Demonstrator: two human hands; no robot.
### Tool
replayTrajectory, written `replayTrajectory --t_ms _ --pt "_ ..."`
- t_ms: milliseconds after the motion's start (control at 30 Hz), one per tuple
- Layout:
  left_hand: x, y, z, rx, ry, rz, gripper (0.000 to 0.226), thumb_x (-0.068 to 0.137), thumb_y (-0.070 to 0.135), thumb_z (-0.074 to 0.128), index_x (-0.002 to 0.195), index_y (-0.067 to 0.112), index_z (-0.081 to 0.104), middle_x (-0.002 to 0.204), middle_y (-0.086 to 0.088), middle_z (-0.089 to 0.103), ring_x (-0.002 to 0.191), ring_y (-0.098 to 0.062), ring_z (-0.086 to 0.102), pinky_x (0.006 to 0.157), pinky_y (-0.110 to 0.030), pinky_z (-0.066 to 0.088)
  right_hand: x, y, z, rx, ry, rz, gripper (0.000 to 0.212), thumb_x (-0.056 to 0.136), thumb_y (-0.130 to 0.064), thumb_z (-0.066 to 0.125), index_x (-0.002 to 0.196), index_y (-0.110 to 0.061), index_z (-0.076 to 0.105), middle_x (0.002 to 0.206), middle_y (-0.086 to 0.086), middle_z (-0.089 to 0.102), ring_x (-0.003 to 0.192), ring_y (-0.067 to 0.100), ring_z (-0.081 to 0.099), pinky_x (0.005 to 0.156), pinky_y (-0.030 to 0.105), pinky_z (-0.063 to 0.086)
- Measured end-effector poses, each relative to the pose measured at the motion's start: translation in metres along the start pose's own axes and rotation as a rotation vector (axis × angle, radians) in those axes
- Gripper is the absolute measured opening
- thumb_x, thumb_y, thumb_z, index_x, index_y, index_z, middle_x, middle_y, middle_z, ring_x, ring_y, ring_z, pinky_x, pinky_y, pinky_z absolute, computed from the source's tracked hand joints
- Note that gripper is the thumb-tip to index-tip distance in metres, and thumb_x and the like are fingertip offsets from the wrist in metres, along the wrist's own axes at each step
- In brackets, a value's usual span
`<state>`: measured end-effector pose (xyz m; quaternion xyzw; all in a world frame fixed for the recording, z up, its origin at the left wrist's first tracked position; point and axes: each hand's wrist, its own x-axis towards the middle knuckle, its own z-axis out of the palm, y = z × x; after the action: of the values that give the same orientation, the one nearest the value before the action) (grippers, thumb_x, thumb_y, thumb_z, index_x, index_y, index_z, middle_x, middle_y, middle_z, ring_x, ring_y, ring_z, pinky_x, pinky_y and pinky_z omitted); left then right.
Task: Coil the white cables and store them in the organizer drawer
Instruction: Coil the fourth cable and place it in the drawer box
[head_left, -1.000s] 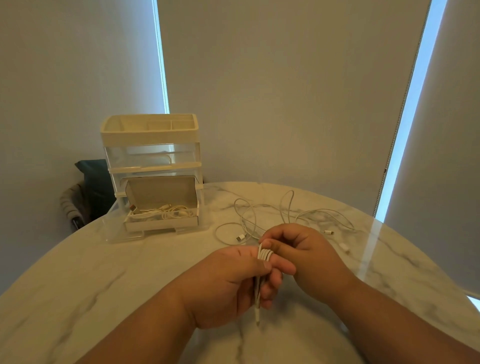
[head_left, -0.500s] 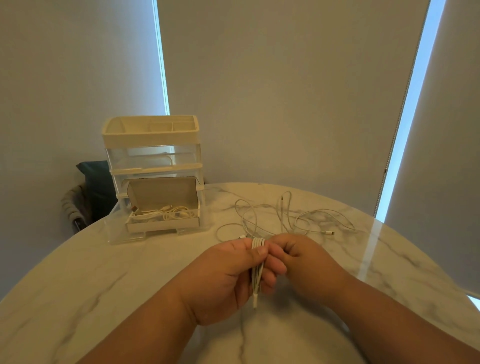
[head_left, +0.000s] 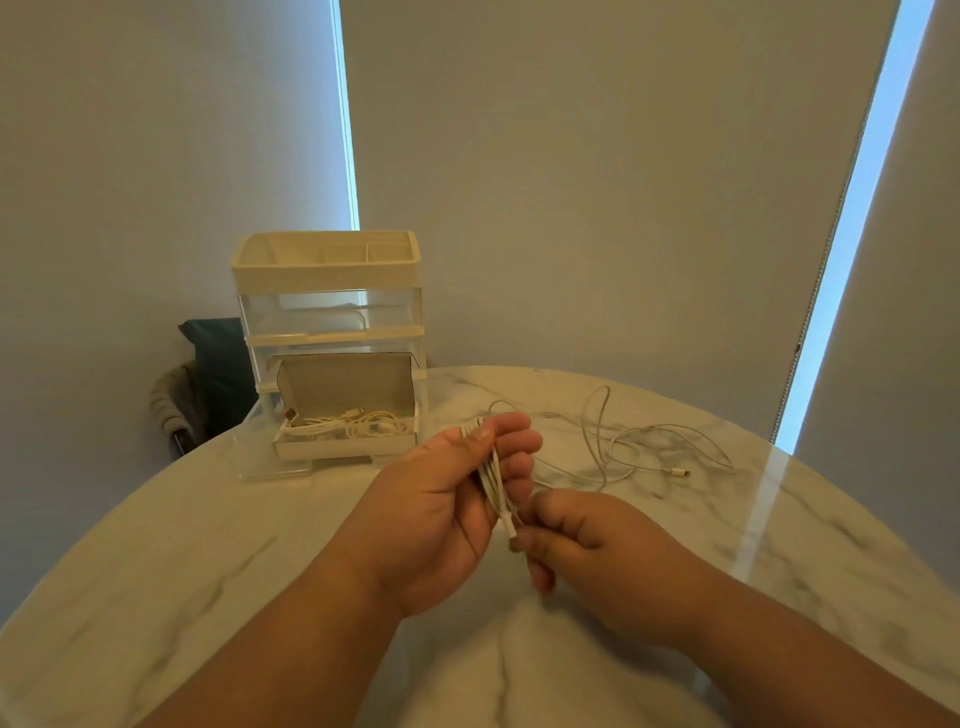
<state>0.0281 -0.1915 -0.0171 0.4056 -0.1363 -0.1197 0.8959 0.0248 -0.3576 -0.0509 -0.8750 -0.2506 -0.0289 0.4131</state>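
Head cam: both hands up over the table (head_left: 208, 545), mid-frame. Left hand (head_left: 441, 504) is closed round a cable bundle (head_left: 492, 475), several white strands folded side by side, thumb across the front, fingers curled behind. Top loops of the bundle stick out just above the thumb; btm end w/ a white plug hangs out below the palm. Right hand (head_left: 587, 545) sits just below & right of the left, fingers curled, thumb & forefinger pinching that btm plug end.

Loose cable (head_left: 602, 441), also white, lies in sloppy loops on the table behind the hands, right of ctr, one plug end out toward the right edge. Can't tell if it joins the bundle.

Organizer (head_left: 327, 270) stands at the table's far-left edge: cream tray on top, clear tiers under it. Btm drawer (head_left: 270, 467) is pulled out toward the cam. Inside it a small box (head_left: 345, 382) w/ its flap up, holding coiled cables (head_left: 358, 423), white.

Chair (head_left: 174, 405) partly visible behind the table on the left. Blinds (head_left: 597, 182) cover the windows, w/ daylight strips at the gaps.
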Motion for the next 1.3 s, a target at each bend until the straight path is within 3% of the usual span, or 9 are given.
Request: replayTrajectory --t_ms 67,133,233,333,467,600,767,1167,1300 --pt "0.002 0.001 -0.001 -0.043 0.037 0.015 0.034 0.080 0.013 0.054 0.109 -0.003 0.064 0.090 -0.015 0.072 0.070 -0.015 0.069 0.068 -0.024 0.059 -0.001 0.001 0.002 0.031 -0.061 0.026 0.017 0.099 -0.027 0.055 0.094 -0.036 0.068 0.064 -0.016 0.060 0.060 0.004 0.052 0.063 0.026 0.045" --pt "0.004 0.002 -0.002 -0.079 0.093 0.029 0.031 0.086 0.011 0.052 0.112 -0.002 0.063 0.099 -0.016 0.073 0.081 -0.018 0.073 0.075 -0.025 0.059 0.001 0.001 0.004 -0.004 -0.095 0.006 0.021 0.100 -0.027 0.053 0.110 -0.039 0.068 0.064 -0.020 0.056 0.060 -0.001 0.047 0.065 0.019 0.040" --pt "0.005 0.002 -0.004 -0.109 0.150 0.035 0.025 0.097 0.005 0.044 0.113 -0.003 0.062 0.107 -0.019 0.073 0.091 -0.022 0.074 0.080 -0.028 0.059 0.002 0.002 0.006 0.021 -0.100 0.026 0.026 0.100 -0.027 0.054 0.118 -0.042 0.067 0.066 -0.010 0.053 0.063 0.005 0.048 0.065 0.023 0.043" --pt "0.006 0.002 -0.004 -0.083 0.214 0.044 0.023 0.098 0.001 0.044 0.113 -0.002 0.061 0.109 -0.019 0.072 0.097 -0.024 0.073 0.086 -0.031 0.058 -0.001 0.001 0.006 0.026 -0.152 0.077 0.029 0.099 -0.028 0.057 0.121 -0.043 0.067 0.072 -0.011 0.063 0.069 0.000 0.059 0.075 0.021 0.050" --pt "0.012 0.009 -0.012 -0.063 0.310 0.085 0.022 0.099 -0.002 0.042 0.108 0.001 0.062 0.099 -0.013 0.075 0.098 -0.022 0.072 0.089 -0.031 0.053 -0.002 -0.008 0.007 -0.101 -0.169 0.066 0.021 0.099 -0.031 0.055 0.109 -0.041 0.070 0.078 -0.028 0.066 0.077 -0.008 0.061 0.073 0.010 0.045" --pt "0.014 0.011 -0.018 -0.025 0.333 0.098 0.022 0.099 -0.001 0.043 0.110 0.001 0.062 0.104 -0.015 0.074 0.096 -0.022 0.073 0.085 -0.030 0.054 -0.001 -0.009 0.007 -0.101 -0.035 0.073 0.018 0.099 -0.037 0.053 0.093 -0.044 0.068 0.092 -0.010 0.070 0.086 0.005 0.063 0.081 0.023 0.051" --pt "0.016 0.014 -0.021 -0.073 0.359 0.084 0.019 0.099 0.001 0.045 0.109 -0.003 0.061 0.095 -0.015 0.075 0.086 -0.021 0.075 0.079 -0.028 0.060 -0.001 -0.008 0.008 -0.085 -0.008 0.086 0.021 0.098 -0.037 0.055 0.083 -0.044 0.068 0.091 -0.021 0.067 0.088 -0.003 0.060 0.077 0.012 0.044" --pt "0.016 0.026 -0.026 -0.169 0.463 0.073 0.018 0.101 0.000 0.040 0.105 -0.009 0.056 0.103 -0.024 0.068 0.094 -0.027 0.070 0.082 -0.034 0.055 0.000 -0.008 0.014 -0.094 -0.024 0.107 0.018 0.097 -0.042 0.054 0.088 -0.050 0.067 0.096 -0.014 0.070 0.091 0.002 0.063 0.088 0.026 0.050" --pt "0.019 0.015 -0.026 -0.032 0.464 0.118 0.019 0.101 0.001 0.042 0.107 -0.006 0.058 0.104 -0.021 0.070 0.093 -0.025 0.072 0.081 -0.030 0.056 -0.001 -0.012 0.015 -0.018 -0.004 0.127 0.015 0.096 -0.041 0.056 0.092 -0.044 0.070 0.093 -0.013 0.071 0.087 0.002 0.063 0.086 0.027 0.051"
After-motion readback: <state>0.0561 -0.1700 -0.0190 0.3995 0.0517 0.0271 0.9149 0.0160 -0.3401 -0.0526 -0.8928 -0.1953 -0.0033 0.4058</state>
